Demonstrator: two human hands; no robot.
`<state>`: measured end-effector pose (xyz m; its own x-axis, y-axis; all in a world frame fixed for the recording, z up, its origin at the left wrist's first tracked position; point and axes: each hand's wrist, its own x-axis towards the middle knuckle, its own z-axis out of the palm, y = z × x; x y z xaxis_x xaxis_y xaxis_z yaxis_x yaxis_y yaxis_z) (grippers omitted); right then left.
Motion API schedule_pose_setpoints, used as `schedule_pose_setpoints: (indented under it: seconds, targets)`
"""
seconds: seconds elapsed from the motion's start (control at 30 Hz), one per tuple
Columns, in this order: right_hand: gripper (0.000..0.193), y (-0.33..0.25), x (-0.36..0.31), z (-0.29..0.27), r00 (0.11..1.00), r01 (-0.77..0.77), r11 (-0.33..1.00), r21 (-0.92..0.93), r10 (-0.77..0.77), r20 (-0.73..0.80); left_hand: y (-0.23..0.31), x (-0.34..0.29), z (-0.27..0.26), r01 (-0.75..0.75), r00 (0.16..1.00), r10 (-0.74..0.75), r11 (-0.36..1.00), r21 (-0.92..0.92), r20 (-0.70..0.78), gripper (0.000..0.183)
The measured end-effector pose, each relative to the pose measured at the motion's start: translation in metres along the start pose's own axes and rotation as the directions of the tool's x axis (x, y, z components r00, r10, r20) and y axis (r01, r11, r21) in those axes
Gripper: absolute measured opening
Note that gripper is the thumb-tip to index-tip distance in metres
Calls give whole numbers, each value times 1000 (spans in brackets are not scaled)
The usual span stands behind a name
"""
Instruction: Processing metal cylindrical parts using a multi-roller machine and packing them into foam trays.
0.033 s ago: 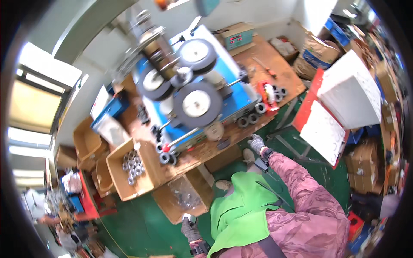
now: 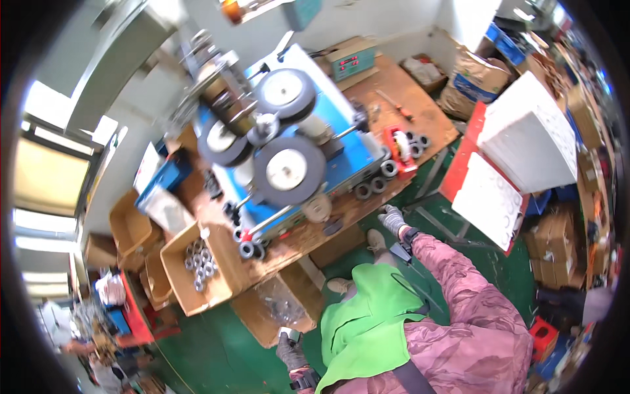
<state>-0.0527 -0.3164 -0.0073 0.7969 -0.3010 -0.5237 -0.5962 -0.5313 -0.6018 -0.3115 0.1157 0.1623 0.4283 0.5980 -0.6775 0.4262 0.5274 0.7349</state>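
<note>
Cluttered workshop: our wooden worktop (image 2: pixel 400 85) carries a blue wheeled machine (image 2: pixel 289 151). Our gloved right hand (image 2: pixel 392 218) hangs empty just below dark metal rings (image 2: pixel 371 186) at its edge; the left hand (image 2: pixel 291 353) looks empty too. Rings seem heavy, rigid; best pinched across the rim.

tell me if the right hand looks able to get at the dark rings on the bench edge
Probably yes. The gloved right hand hangs just below the bench edge, and the dark rings sit uncovered near that edge with nothing between them. The hand looks empty, though it is small here.
</note>
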Motion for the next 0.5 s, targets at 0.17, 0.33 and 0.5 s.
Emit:
schedule_pose_setpoints:
  seconds: [0.17,0.33,0.5]
  targets:
    - [26,16,29,-141,901,133,989,-60,-146,-409,2,-6,115,13,961,-26,999,48,274,39]
    - [48,10,87,-184,963,-100,995,25,103,-249,8,-36,190,-198,926,101,951,238,364,35]
    - [57,7,127,-176,953,-239,964,-115,211,-216,12,-67,227,-225,889,121,955,192,441,33]
